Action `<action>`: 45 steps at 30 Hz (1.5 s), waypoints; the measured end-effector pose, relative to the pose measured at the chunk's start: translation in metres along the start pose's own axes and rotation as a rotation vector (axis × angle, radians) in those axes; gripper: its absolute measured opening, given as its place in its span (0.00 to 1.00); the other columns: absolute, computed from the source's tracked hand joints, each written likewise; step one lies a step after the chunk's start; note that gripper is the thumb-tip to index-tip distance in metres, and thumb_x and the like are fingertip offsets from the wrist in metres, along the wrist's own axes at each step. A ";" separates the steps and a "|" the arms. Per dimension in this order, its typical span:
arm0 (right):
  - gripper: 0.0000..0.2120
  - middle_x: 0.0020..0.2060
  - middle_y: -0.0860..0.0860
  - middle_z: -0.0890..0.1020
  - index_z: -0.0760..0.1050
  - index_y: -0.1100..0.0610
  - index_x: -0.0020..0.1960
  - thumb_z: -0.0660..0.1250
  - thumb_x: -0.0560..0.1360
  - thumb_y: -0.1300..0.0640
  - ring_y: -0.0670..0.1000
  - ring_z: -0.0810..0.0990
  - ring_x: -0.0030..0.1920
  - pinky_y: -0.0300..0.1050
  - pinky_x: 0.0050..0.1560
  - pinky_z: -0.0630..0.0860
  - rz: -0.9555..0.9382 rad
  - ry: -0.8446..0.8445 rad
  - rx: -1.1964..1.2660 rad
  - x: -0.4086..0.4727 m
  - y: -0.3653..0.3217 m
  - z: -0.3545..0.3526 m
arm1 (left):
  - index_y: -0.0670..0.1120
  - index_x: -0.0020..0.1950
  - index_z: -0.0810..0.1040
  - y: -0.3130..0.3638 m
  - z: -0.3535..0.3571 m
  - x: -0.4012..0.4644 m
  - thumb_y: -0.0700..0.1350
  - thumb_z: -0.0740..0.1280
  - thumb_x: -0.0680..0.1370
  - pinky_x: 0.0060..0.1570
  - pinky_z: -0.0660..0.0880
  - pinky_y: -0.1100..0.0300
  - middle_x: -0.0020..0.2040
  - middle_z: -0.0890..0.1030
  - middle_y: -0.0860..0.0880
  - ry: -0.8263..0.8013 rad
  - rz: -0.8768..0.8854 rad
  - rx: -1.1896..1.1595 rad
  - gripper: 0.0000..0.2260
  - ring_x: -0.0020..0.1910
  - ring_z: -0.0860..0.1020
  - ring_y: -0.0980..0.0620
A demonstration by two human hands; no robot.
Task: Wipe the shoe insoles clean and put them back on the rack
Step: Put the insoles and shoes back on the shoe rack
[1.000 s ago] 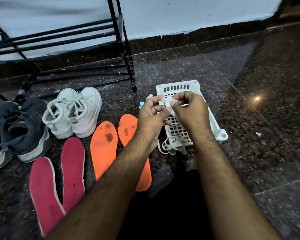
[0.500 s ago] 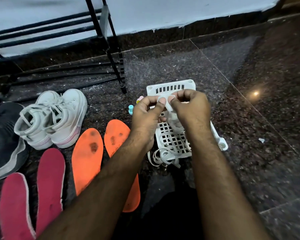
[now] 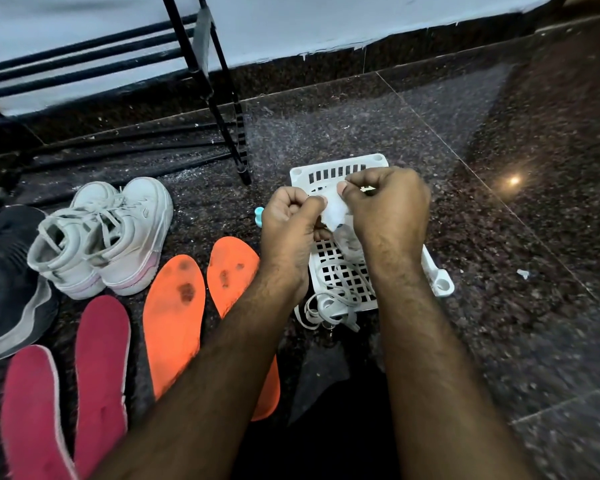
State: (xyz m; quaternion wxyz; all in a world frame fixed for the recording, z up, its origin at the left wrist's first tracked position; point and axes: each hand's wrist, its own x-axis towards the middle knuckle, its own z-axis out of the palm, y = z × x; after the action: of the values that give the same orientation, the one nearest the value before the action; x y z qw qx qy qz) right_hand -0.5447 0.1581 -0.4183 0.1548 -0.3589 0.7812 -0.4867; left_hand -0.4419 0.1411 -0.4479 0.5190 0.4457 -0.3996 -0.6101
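Your left hand [image 3: 291,220] and right hand [image 3: 388,209] meet above the white basket [image 3: 340,271], and each grip pinches the same small white wipe [image 3: 333,209] between thumb and curled fingers. The wipe is crumpled, so you cannot tell its full shape or whether it is a cloth or tissue. The orange insoles [image 3: 174,313] lie on the floor [image 3: 499,306] just left of your left forearm, apart from both grips; the nearer one is partly hidden under that arm. The pink insoles [image 3: 101,358] lie further left, cut off by the lower frame edge. White sneakers [image 3: 101,237] stand behind them, near the black rack [image 3: 201,64]. White laces [image 3: 326,306] spill over the basket's near edge.
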 end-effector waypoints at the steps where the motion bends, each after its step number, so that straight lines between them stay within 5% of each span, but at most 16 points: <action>1: 0.04 0.43 0.44 0.84 0.82 0.46 0.42 0.77 0.72 0.50 0.46 0.83 0.41 0.47 0.46 0.83 0.006 0.000 -0.001 0.000 0.000 0.000 | 0.45 0.44 0.72 -0.001 0.000 0.000 0.35 0.68 0.77 0.29 0.73 0.59 0.37 0.76 0.45 0.009 0.012 0.002 0.08 0.32 0.75 0.52; 6: 0.09 0.37 0.42 0.80 0.76 0.48 0.39 0.70 0.77 0.53 0.38 0.77 0.37 0.37 0.42 0.77 -0.054 0.031 0.048 0.003 0.003 -0.002 | 0.45 0.45 0.72 -0.008 -0.004 0.004 0.31 0.65 0.76 0.27 0.68 0.60 0.32 0.76 0.50 0.149 0.059 0.041 0.09 0.27 0.71 0.54; 8: 0.06 0.35 0.42 0.80 0.78 0.50 0.41 0.69 0.77 0.54 0.37 0.76 0.35 0.31 0.37 0.73 -0.063 -0.041 0.062 0.003 0.005 -0.001 | 0.45 0.50 0.73 -0.010 -0.006 0.005 0.38 0.68 0.78 0.29 0.69 0.59 0.39 0.77 0.46 0.158 0.080 0.070 0.05 0.32 0.73 0.53; 11: 0.05 0.34 0.45 0.82 0.80 0.51 0.42 0.72 0.76 0.53 0.43 0.79 0.34 0.37 0.38 0.79 -0.042 -0.208 0.103 0.003 0.006 0.003 | 0.49 0.60 0.72 -0.011 -0.003 0.006 0.56 0.70 0.75 0.34 0.75 0.59 0.54 0.80 0.46 0.039 0.005 0.145 0.18 0.43 0.78 0.50; 14: 0.03 0.33 0.46 0.83 0.82 0.50 0.43 0.73 0.75 0.53 0.43 0.81 0.33 0.43 0.40 0.82 -0.041 -0.233 0.142 0.004 0.006 0.003 | 0.43 0.66 0.72 -0.007 -0.001 0.007 0.53 0.70 0.79 0.44 0.77 0.53 0.61 0.82 0.42 -0.114 -0.091 0.063 0.20 0.49 0.80 0.46; 19: 0.03 0.34 0.44 0.84 0.83 0.50 0.43 0.74 0.74 0.52 0.43 0.83 0.37 0.44 0.44 0.83 -0.032 -0.186 0.085 0.003 0.006 0.002 | 0.40 0.59 0.79 -0.004 -0.007 0.009 0.43 0.70 0.79 0.30 0.76 0.62 0.45 0.85 0.50 -0.088 -0.069 0.040 0.11 0.34 0.81 0.56; 23: 0.04 0.38 0.42 0.84 0.83 0.51 0.42 0.74 0.75 0.51 0.40 0.83 0.40 0.40 0.47 0.81 -0.034 -0.140 0.103 0.003 0.004 0.000 | 0.39 0.59 0.79 -0.006 -0.011 0.014 0.43 0.72 0.78 0.28 0.77 0.62 0.47 0.84 0.46 -0.032 -0.062 0.002 0.12 0.35 0.81 0.53; 29: 0.09 0.43 0.52 0.83 0.79 0.49 0.51 0.71 0.72 0.53 0.54 0.86 0.44 0.61 0.47 0.83 0.133 -0.290 0.401 0.004 0.007 0.000 | 0.40 0.59 0.79 0.001 0.004 0.019 0.40 0.67 0.81 0.21 0.68 0.66 0.43 0.83 0.46 -0.154 -0.003 0.123 0.08 0.31 0.76 0.57; 32: 0.12 0.36 0.48 0.78 0.79 0.50 0.52 0.70 0.72 0.63 0.51 0.81 0.36 0.54 0.44 0.83 0.141 -0.266 0.376 0.010 0.017 -0.007 | 0.39 0.56 0.79 0.009 0.013 0.033 0.37 0.70 0.79 0.24 0.69 0.68 0.43 0.80 0.47 -0.120 0.106 0.315 0.07 0.29 0.76 0.58; 35: 0.14 0.36 0.46 0.76 0.77 0.47 0.49 0.69 0.67 0.62 0.49 0.77 0.36 0.56 0.43 0.82 0.145 -0.201 0.338 0.012 0.023 -0.010 | 0.40 0.51 0.81 0.012 0.020 0.048 0.36 0.73 0.75 0.29 0.73 0.65 0.39 0.79 0.50 -0.141 0.192 0.465 0.06 0.33 0.76 0.58; 40: 0.14 0.37 0.43 0.75 0.74 0.48 0.51 0.69 0.71 0.64 0.43 0.73 0.34 0.37 0.32 0.72 0.057 -0.116 0.134 0.017 0.028 -0.008 | 0.41 0.45 0.82 0.007 0.025 0.071 0.34 0.74 0.72 0.36 0.75 0.62 0.38 0.81 0.50 -0.209 0.292 0.653 0.05 0.32 0.74 0.60; 45: 0.13 0.40 0.47 0.78 0.72 0.49 0.49 0.68 0.72 0.65 0.50 0.78 0.38 0.46 0.37 0.77 0.079 -0.195 -0.050 0.018 0.030 0.002 | 0.43 0.43 0.82 -0.001 0.024 0.076 0.33 0.75 0.71 0.41 0.78 0.61 0.37 0.82 0.49 -0.272 0.393 0.861 0.06 0.33 0.76 0.59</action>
State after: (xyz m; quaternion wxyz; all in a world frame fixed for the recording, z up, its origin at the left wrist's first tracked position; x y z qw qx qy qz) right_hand -0.5680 0.1520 -0.4440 0.2405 -0.3772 0.7878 -0.4234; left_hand -0.4700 0.0667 -0.4513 0.3360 0.4525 -0.7561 -0.3326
